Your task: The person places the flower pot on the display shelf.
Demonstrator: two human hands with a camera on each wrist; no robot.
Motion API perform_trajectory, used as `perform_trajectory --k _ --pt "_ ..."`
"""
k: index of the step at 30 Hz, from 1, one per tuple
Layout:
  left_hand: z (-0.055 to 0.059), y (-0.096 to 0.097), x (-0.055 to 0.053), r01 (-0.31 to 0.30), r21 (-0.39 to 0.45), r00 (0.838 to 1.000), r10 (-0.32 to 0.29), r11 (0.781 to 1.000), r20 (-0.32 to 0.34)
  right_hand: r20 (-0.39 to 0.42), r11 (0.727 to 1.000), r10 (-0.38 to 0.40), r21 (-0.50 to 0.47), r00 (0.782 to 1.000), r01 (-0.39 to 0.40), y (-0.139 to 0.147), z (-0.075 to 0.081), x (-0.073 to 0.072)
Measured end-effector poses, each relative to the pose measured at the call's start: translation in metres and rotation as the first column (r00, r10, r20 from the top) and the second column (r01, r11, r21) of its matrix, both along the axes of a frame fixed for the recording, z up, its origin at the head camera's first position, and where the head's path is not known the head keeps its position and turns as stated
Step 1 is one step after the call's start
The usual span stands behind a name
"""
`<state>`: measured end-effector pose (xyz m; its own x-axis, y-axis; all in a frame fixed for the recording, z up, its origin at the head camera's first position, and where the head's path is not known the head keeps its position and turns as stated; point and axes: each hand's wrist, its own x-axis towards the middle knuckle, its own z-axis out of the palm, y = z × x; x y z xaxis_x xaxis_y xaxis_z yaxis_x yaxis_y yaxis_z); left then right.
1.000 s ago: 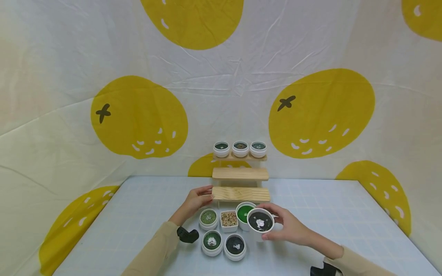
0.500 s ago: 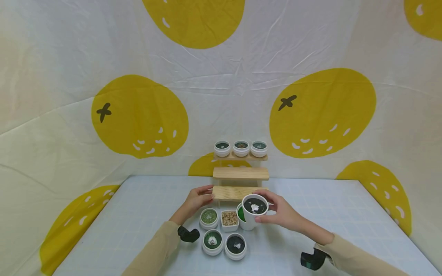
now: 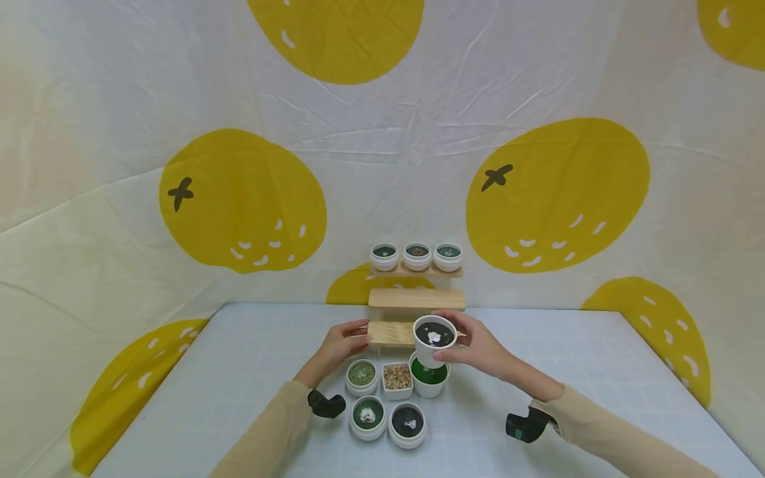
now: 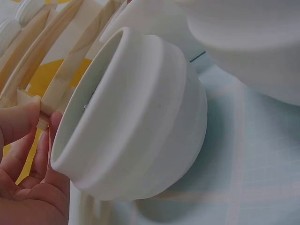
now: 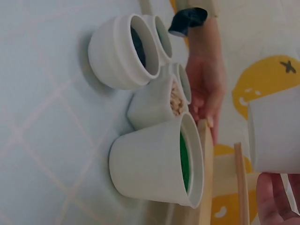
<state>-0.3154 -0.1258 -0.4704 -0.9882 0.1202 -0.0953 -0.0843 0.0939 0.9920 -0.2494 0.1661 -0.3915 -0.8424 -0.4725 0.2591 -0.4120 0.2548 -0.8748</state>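
Note:
My right hand grips a white pot with a dark top and a whitish patch, held up in front of the lowest board's right part. My left hand pinches the left end of the lowest board of a three-tier wooden stand; the left wrist view shows the thumb on the board's edge. Right below the held pot stands a white pot with a green top. The right wrist view has the held pot clear of the table.
Beside the green pot stand a square white pot of beige pebbles and a round pot with a speckled green top. Two round pots are nearer. Three small pots sit on the stand's top board, above the middle board.
My right hand has carried the white pot up, forward and slightly left, from beside the green-topped pot to the front of the lowest board. My left hand stays on the board's end.

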Motion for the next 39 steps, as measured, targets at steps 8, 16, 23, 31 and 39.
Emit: perform_trajectory --k 8,16,23,31,39 --pt "-0.001 0.001 0.004 0.009 0.024 1.0 -0.009 1.0 -0.011 0.044 1.0 -0.028 -0.003 0.999 0.028 -0.008 0.002 -0.009" --pt "0.0 0.001 0.006 0.012 0.015 1.0 -0.012 1.0 -0.007 0.026 0.999 -0.05 -0.018 0.998 0.051 -0.013 0.003 -0.02" --pt "0.0 0.0 0.003 0.013 0.019 1.0 -0.013 1.0 -0.005 0.021 0.993 -0.118 0.019 0.993 0.118 -0.016 0.004 -0.034" --pt "0.002 0.0 0.002 0.014 0.024 1.0 -0.013 1.0 -0.01 0.002 0.993 -0.117 0.0 0.993 0.117 -0.022 0.014 -0.047" --pt "0.004 0.0 0.002 0.017 0.004 1.0 -0.017 1.0 -0.007 -0.002 0.994 -0.112 -0.02 0.994 0.112 -0.034 0.024 -0.055"
